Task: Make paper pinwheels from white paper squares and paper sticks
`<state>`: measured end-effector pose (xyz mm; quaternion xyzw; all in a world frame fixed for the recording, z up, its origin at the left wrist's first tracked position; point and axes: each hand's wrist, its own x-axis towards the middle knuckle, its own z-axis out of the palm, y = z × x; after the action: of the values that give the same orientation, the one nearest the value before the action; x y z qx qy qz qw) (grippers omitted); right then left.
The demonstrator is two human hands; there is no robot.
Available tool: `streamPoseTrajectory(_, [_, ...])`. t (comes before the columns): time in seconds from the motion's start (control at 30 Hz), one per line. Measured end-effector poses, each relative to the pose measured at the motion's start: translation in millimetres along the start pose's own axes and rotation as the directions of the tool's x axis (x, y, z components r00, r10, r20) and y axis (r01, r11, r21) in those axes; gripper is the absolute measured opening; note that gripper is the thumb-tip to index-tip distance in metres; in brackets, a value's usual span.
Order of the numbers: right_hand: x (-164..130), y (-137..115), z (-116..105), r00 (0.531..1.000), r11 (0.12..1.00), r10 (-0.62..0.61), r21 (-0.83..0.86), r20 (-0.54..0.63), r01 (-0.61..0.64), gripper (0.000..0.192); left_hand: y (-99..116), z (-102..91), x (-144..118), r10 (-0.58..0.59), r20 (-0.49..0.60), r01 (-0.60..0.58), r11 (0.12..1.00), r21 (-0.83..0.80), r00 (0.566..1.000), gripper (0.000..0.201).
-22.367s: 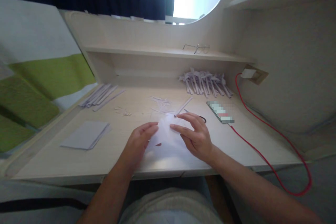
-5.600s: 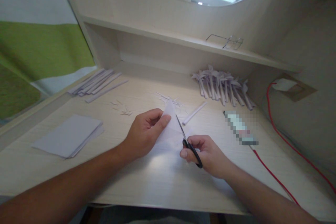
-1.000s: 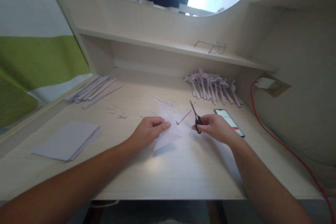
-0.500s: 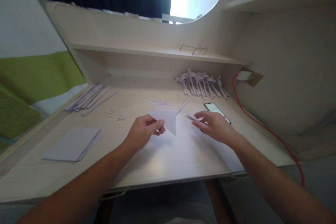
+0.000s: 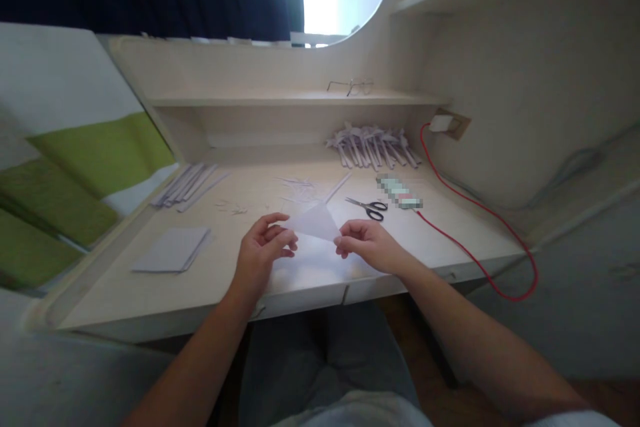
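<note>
- A pale triangular piece of paper is held just above the surface by both hands, one at each lower corner, so that the thin sheet is kept taut and flat for handling.
- The left corner is pinched between thumb and fingertips of the left hand; the right corner is pinched likewise by the right hand, the remaining fingers being curled loosely.
- The scissors, dark-handled with slim metal blades, are laid flat just beyond the right hand, within easy reach but not touched.
- A blurred-out flat device lies beside the scissors, and a glossy red cable is run from it to a wall socket.
- Fine paper offcuts are scattered behind the triangle.
- Folded paper pieces with narrow stems are heaped at the back right; long flat strips are bundled at the back left; a neat stack of square sheets is set on the near left.
- Thin-framed glasses are left on the shelf above, clear of the work.
- The surface is of pale, matte wood grain.
</note>
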<state>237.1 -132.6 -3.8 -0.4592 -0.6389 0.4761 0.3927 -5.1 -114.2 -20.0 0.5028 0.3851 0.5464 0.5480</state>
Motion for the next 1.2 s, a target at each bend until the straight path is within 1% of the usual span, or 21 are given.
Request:
streamPoseTrajectory(0.07, [-8.4, -5.8, 1.2, 1.0, 1.0, -0.016, -0.024, -0.003, 0.016, 0.022, 5.1, 0.2, -8.3, 0.039, 0.026, -0.041, 0.997, 0.061, 0.999, 0.044])
streamPoseTrajectory(0.13, [-14.2, -8.3, 1.8, 1.0, 0.999, -0.031, -0.033, -0.007, 0.03, 0.021, 10.2, 1.5, -15.6, 0.077, 0.043, -0.083, 0.986, 0.145, 0.996, 0.04])
streamPoseTrajectory(0.27, [-18.0, -3.0, 2.6, 0.998, 0.998, -0.055, -0.022, -0.027, 0.055, 0.02, 16.5, 6.2, -27.0, 0.149, 0.013, -0.147, 0.957, 0.249, 0.989, 0.035])
streamPoseTrajectory(0.3, [-18.0, -0.7, 3.1, 0.997, 0.998, -0.064, -0.018, -0.036, 0.063, 0.022, 17.2, 7.7, -29.2, 0.167, -0.001, -0.161, 0.951, 0.263, 0.986, 0.033])
streamPoseTrajectory(0.43, [-15.6, 6.7, 5.9, 0.991, 0.993, -0.121, -0.014, -0.054, 0.121, 0.044, 18.7, 11.6, -32.3, 0.215, -0.027, -0.196, 0.928, 0.317, 0.976, 0.028])
streamPoseTrajectory(0.53, [-10.4, 9.6, 5.8, 0.984, 0.986, -0.166, -0.045, -0.066, 0.163, 0.049, 19.0, 10.4, -27.5, 0.221, -0.031, -0.196, 0.917, 0.348, 0.975, 0.029])
streamPoseTrajectory(0.63, [-1.2, 10.2, 4.4, 0.975, 0.975, -0.206, -0.103, -0.087, 0.197, 0.045, 17.0, 7.6, -20.3, 0.233, -0.047, -0.19, 0.879, 0.437, 0.971, 0.025])
streamPoseTrajectory(0.7, [6.5, 9.2, 4.5, 0.971, 0.967, -0.223, -0.142, -0.085, 0.209, 0.033, 14.1, 6.6, -17.0, 0.239, -0.073, -0.174, 0.853, 0.493, 0.968, 0.021])
streamPoseTrajectory(0.77, [14.3, 6.9, 6.0, 0.971, 0.961, -0.228, -0.176, -0.072, 0.212, 0.018, 10.7, 6.3, -15.5, 0.22, -0.105, -0.138, 0.853, 0.504, 0.97, 0.019])
streamPoseTrajectory(0.83, [20.9, 3.0, 7.9, 0.972, 0.956, -0.23, -0.197, -0.053, 0.215, 0.01, 8.5, 5.9, -15.3, 0.189, -0.124, -0.104, 0.864, 0.493, 0.974, 0.02])
streamPoseTrajectory(0.93, [28.3, -6.5, 8.6, 0.964, 0.939, -0.265, -0.234, -0.028, 0.251, 0.009, 11.8, 3.3, -14.3, 0.184, -0.119, -0.101, 0.86, 0.499, 0.976, 0.03])
streamPoseTrajectory(1.0, [32.3, -14.8, 6.7, 0.95, 0.913, -0.314, -0.276, 0.0, 0.301, 0.01, 18.3, 0.1, -11.7, 0.182, -0.078, -0.119, 0.855, 0.505, 0.98, 0.038])
streamPoseTrajectory(1.03, [34.2, -19.0, 5.3, 0.942, 0.899, -0.334, -0.295, 0.019, 0.325, 0.01, 22.1, -1.7, -9.7, 0.175, -0.049, -0.126, 0.852, 0.509, 0.983, 0.035])
streamPoseTrajectory(1.1, [38.0, -26.2, 2.0, 0.927, 0.867, -0.368, -0.338, 0.064, 0.367, 0.01, 28.4, -5.5, -4.8, 0.135, -0.048, -0.092, 0.853, 0.514, 0.99, 0.02])
streamPoseTrajectory(1.2, [42.9, -31.7, -1.3, 0.905, 0.81, -0.4, -0.405, 0.146, 0.423, 0.01, 30.3, -12.0, 1.4, 0.04, -0.055, -0.007, 0.864, 0.503, 0.998, 0.021])
